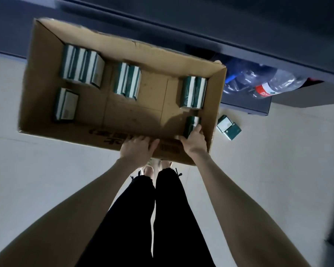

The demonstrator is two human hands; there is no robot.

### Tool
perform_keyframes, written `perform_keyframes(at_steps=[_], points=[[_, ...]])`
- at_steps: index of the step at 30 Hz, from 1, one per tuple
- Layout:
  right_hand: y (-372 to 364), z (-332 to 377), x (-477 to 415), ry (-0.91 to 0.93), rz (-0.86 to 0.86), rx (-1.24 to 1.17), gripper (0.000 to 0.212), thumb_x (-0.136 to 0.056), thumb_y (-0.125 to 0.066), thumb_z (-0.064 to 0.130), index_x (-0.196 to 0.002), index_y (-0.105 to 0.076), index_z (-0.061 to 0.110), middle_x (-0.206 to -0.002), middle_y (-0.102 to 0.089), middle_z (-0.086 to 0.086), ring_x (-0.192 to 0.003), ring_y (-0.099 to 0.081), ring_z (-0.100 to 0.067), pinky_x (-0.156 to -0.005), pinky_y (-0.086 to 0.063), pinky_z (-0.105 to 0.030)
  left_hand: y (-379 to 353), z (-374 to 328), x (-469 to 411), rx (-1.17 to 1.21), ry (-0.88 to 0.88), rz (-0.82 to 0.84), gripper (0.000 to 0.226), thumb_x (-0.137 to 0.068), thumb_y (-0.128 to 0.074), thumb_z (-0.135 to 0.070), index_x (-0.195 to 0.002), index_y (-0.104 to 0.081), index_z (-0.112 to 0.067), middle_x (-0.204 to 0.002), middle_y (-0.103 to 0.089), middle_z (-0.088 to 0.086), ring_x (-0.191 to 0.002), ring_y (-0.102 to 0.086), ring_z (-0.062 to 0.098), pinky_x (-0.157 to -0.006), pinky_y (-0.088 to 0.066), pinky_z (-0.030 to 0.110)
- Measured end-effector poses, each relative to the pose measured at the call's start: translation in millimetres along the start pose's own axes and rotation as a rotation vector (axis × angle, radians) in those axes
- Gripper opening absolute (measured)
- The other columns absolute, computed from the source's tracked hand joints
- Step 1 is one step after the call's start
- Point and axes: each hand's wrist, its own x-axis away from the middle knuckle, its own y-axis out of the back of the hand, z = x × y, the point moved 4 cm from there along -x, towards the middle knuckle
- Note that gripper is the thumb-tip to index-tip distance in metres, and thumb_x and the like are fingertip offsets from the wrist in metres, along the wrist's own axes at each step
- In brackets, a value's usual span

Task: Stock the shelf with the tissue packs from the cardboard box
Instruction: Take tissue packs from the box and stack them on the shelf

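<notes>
right hand (pixel 194 140) gripping tissue pack (pixel 192 122) inside cardboard box (pixel 44 74), left hand (pixel 136 150) fingers curling over its near rim

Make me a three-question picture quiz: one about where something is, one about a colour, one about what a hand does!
1. Where is the loose tissue pack? A on the floor, right of the cardboard box; B on a chair; C on a table.
2. What colours are the boxed packs? A pink; B green and white; C yellow.
3. What is the right hand doing? A waving; B gripping the corner pack; C pointing up.
Answers: A, it lies on tiles beside the box; B, their stripes show it; B, fingers curl round it.
</notes>
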Motion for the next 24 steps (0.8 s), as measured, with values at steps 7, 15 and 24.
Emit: perform_keyframes(at_steps=[7,15,24], points=[[-16.3,1.6,-26.7,-0.032,-0.111,0.098,0.079,-0.089,-0.063,0.027,-0.147,-0.013,0.006,-0.144,-0.037,-0.017,-0.125,-0.048,-0.036,-0.098,-0.045,-0.046,-13.6,1.7,-3.7,-0.016,0.021,-0.127,0.050,-0.099,-0.032,-0.046,-0.094,-0.068,-0.011,-0.098,-0.068,0.010,-0.089,-0.063,0.035,-0.069,-0.044,0.034],[-23.5,9.0,-38.5,0.018,-0.153,0.253,0.066,-0.086,-0.067,0.019,-0.139,-0.031,0.002,-0.137,-0.046,-0.018,-0.125,-0.048,-0.033,-0.097,-0.045,-0.041,-15.2,6.0,-2.9,0.010,-0.019,-0.213,0.052,-0.097,-0.039,-0.043,-0.069,-0.069,-0.010,-0.070,-0.068,0.010,-0.061,-0.064,0.035,-0.051,-0.036,0.029],[18.2,24.7,-8.0,0.175,-0.153,0.066,0.041,-0.088,-0.065,0.018,-0.124,-0.046,0.012,-0.120,-0.060,-0.013,-0.111,-0.058,-0.033,-0.093,-0.050,-0.040,8.4,8.1,3.0,0.013,-0.032,-0.109,0.044,-0.101,-0.030,-0.041,-0.094,-0.061,-0.011,-0.094,-0.065,0.008,-0.086,-0.063,0.030,-0.066,-0.036,0.031]])
